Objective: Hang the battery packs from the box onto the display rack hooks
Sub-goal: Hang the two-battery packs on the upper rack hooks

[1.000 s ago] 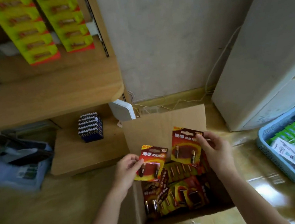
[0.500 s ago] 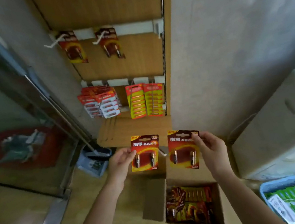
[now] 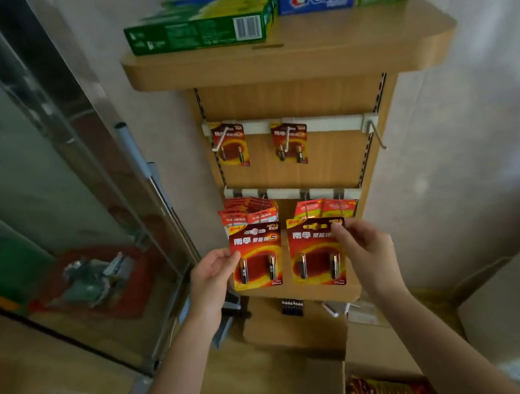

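Two packs in hand, one each. Left hand (image 3: 211, 275) pinches the left battery pack (image 3: 257, 257) by its left edge, thumb on the front, other fingers behind the card. Right hand (image 3: 364, 250) pinches the right battery pack (image 3: 316, 252) at its upper right corner, fingers curled narrow round the card top. Both packs are upright, faces toward the camera, side by side and just apart, held in front of the lower part of the display rack (image 3: 339, 152). The edge and corner grips probably keep the hang holes at the top free for a hook. The top rail has three hooks: left hook (image 3: 220, 140) and middle hook (image 3: 286, 134) each carry a hung pack (image 3: 232, 149), while the right hook (image 3: 377, 135) is bare, so it is a likely target for one pack. The lower rail, just behind the held packs, is crowded with other carded goods (image 3: 251, 213). The box (image 3: 325, 388) sits near, bottom right, open, with more packs (image 3: 380, 393) inside, so the task is far from done. Toothpaste cartons (image 3: 204, 26) lie on the top shelf (image 3: 292, 55). A glass door (image 3: 51, 192) stands at left. Next move probably needs each hole lined up with a hook tip; holding two at once risks fumbling one.
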The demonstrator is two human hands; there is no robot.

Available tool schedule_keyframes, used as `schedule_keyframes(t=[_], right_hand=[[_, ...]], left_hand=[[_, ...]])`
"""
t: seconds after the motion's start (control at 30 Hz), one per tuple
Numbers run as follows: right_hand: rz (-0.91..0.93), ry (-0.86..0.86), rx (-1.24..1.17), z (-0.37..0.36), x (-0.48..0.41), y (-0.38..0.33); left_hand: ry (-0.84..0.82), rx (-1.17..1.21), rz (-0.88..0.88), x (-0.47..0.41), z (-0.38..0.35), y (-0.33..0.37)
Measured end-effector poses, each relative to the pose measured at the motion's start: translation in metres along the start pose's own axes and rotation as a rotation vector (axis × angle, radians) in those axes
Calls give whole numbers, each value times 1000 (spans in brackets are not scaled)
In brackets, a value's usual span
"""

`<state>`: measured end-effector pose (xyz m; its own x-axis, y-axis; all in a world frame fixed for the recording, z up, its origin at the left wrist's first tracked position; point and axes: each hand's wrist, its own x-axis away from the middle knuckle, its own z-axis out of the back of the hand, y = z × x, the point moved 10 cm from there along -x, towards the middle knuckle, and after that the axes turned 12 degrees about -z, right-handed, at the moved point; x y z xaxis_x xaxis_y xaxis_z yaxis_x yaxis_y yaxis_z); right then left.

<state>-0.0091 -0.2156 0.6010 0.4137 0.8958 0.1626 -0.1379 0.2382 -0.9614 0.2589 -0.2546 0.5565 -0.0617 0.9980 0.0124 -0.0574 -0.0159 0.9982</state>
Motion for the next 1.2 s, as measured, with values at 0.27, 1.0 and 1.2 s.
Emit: schedule_keyframes(t=[0.27, 1.0, 1.2], right_hand=[[-6, 157, -86, -50, -35, -47], [-51, 306, -188, -56, -100, -75], [-52, 299, -181, -52, -107, -70]], left_hand=[[-66, 29, -17, -92, 43, 22], [-118, 90, 9, -195, 32, 33], [-110, 39, -3, -203, 26, 35]])
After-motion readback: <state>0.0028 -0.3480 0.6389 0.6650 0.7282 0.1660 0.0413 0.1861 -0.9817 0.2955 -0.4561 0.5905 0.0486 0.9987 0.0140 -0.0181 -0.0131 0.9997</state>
